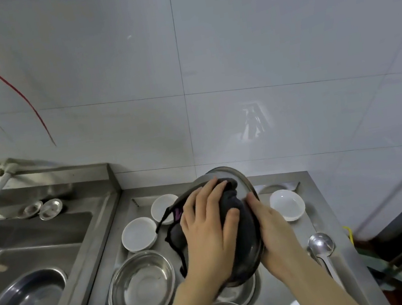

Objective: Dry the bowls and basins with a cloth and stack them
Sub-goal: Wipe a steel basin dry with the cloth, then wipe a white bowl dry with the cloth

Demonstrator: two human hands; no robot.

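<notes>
Basin (pixel 241 178) held tilted over middle of tabletop (pixel 296 232), dark cloth (pixel 237 200) inside.
Left grip (pixel 207 233) spread flat, pressing cloth into it; right grip (pixel 269 226) curled round right rim. White bowls (pixel 139 234) toward far edge, steel basins (pixel 142 288) toward front edge.

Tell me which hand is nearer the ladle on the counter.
Right. The right hand, gripping the basin, is just left of the ladle; the left hand presses the cloth farther left.
</notes>
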